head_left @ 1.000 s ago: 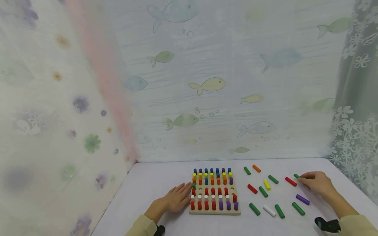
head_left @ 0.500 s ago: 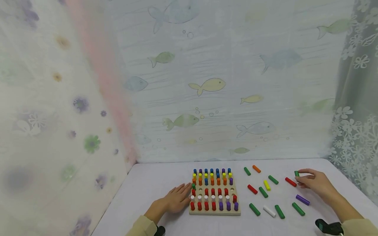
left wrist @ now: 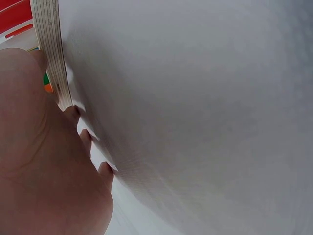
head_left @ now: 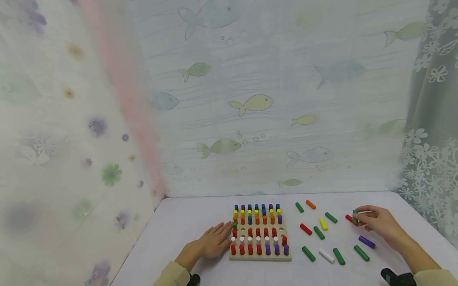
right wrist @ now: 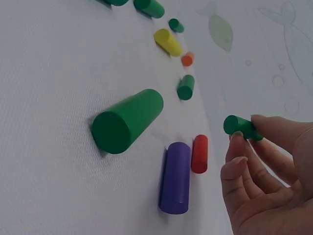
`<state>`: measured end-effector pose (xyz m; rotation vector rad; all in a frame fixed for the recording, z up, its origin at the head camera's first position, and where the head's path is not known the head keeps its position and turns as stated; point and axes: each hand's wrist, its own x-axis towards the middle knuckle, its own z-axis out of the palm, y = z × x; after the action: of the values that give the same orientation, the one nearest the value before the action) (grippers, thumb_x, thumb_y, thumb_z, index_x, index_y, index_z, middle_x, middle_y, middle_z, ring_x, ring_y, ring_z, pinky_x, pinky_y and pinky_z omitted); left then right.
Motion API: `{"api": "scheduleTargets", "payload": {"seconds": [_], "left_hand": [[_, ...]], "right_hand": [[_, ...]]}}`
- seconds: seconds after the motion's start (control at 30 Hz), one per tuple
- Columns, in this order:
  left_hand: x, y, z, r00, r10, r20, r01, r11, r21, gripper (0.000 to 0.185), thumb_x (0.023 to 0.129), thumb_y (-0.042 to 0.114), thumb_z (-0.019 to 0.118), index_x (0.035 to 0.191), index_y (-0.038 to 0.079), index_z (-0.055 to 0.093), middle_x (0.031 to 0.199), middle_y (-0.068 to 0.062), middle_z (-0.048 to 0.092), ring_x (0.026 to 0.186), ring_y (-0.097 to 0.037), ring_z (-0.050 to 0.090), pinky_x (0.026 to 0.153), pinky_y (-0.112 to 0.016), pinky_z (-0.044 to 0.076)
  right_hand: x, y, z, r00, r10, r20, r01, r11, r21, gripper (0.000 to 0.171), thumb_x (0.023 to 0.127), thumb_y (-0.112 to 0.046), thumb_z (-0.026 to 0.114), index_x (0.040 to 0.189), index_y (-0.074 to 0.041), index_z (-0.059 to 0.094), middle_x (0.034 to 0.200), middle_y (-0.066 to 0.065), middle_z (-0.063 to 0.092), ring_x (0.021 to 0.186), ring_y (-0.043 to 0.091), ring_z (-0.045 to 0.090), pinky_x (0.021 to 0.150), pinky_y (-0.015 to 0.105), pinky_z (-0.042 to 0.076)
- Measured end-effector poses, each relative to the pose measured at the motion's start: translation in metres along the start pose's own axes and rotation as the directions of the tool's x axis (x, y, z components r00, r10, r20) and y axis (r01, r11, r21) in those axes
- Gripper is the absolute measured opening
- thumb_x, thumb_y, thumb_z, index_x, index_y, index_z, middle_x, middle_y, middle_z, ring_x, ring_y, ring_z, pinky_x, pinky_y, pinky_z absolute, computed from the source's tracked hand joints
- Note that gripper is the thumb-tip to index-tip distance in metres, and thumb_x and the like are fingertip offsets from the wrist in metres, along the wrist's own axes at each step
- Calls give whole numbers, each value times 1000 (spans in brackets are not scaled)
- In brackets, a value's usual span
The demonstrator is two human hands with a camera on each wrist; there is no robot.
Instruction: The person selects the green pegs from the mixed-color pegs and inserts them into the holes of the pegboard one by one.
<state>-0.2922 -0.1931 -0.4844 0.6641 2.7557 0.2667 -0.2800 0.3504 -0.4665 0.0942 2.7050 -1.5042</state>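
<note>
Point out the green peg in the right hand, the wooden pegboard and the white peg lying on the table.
green peg (right wrist: 240, 127), right wrist view, on its side.
wooden pegboard (head_left: 260, 257), head view, near edge.
white peg (head_left: 326, 255), head view, mid-length.

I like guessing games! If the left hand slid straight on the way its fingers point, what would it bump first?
Probably the wooden peg board: the left hand lies flat with fingertips already at its left edge.

Pinching a green peg

My right hand (head_left: 379, 223) is pinching a green peg (head_left: 355, 216) above the table (head_left: 186, 230), just over a red peg (head_left: 349, 218). My left hand (head_left: 214, 239) is lying flat, touching the left edge of the pegboard (head_left: 260, 256). Loose pegs are lying scattered between board and right hand; a purple one (head_left: 366, 241) is sitting near my wrist.
</note>
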Motion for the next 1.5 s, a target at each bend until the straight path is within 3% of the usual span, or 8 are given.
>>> {"api": "scheduleTargets", "payload": {"seconds": [0.23,0.63,1.03,1.5], "left_hand": [[-1,1,0,1000,5,-5,-5,1000,-1,64,109,47,39,164,16,26,169,-1,26,156,-28,22,124,-56,20],[-3,1,-2,1000,22,6,-22,1000,-19,66,109,50,34,164,13,25,170,-4,25,156,-31,20,124,-58,18],[5,-10,10,999,28,-26,-29,999,-36,69,108,56,32,164,17,24,170,-1,24,157,-30,19,124,-59,16],[10,-12,13,1000,4,-14,-4,999,-34,66,108,51,35,164,18,25,170,1,23,157,-27,19,125,-56,16]], "right_hand": [[-5,-12,6,1000,-11,17,11,999,40,51,104,-25,62,132,16,52,100,6,75,85,17,67,72,31,59],[-12,-37,21,996,-71,58,69,997,32,47,102,-30,66,127,8,57,106,11,75,93,24,68,77,38,58],[-18,-58,37,988,-133,77,131,991,35,44,99,-29,70,125,4,58,103,9,75,91,26,66,78,38,55],[-24,-78,57,974,-199,113,187,976,109,39,99,-25,70,122,4,59,105,11,74,91,29,68,80,38,57]]}}
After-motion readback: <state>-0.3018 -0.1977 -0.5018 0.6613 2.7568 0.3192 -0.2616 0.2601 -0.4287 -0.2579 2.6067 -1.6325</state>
